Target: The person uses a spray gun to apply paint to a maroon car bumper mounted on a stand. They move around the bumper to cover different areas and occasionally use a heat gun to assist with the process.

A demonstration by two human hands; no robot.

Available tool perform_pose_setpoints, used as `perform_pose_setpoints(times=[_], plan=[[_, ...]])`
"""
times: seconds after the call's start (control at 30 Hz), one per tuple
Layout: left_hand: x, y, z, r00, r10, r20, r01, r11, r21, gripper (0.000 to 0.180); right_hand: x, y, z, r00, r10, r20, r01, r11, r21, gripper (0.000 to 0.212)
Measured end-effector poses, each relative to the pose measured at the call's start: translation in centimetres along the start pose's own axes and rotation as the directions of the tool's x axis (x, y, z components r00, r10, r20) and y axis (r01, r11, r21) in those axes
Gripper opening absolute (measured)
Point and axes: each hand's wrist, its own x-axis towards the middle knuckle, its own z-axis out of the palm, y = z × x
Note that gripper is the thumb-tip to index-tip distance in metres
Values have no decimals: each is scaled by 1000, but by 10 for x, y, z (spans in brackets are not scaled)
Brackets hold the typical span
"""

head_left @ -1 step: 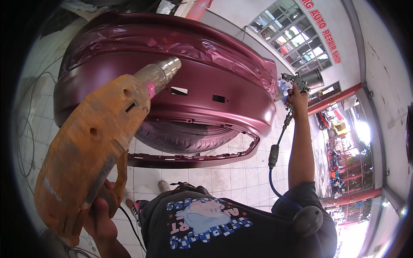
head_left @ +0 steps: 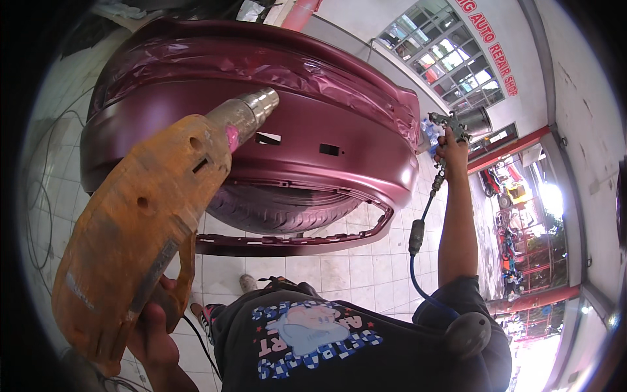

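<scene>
My left hand (head_left: 155, 333) is wrapped round the handle of a worn orange heat gun (head_left: 130, 228). Its metal nozzle points up and right, in front of a dark maroon car bumper (head_left: 300, 140). A crumpled, maroon-coated plastic sheet (head_left: 261, 72) runs along the bumper's upper part. Out to the right, my right hand (head_left: 452, 153) grips a metal spray gun (head_left: 450, 122), fingers closed about it. From that gun a blue air hose (head_left: 414, 274) with a dark inline fitting hangs beside my forearm. Both tools are apart from the bumper.
A tyre (head_left: 284, 209) lies under the bumper on the white tiled floor (head_left: 339, 271). A dark cable (head_left: 202, 346) trails from the heat gun, and another cord (head_left: 47, 196) loops over the tiles at left. A gridded window (head_left: 447, 55) is in the far-right wall.
The heat gun has shifted very slightly to the right, its nozzle tip a little lower. My right hand and the spray gun look almost still.
</scene>
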Motion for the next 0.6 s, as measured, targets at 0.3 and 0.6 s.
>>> perform_pose_setpoints(times=[0.3, 0.6], plan=[[-10, 7, 36, 1000, -10, 20, 9, 999, 31, 58, 75, 66, -79, 980, 23, -199, -41, 995, -90, 21], [-9, 10, 19, 998, -47, -41, 48, 999, 5, 55, 73, 10, -37, 1000, -11, -15, 10, 995, -100, 23]])
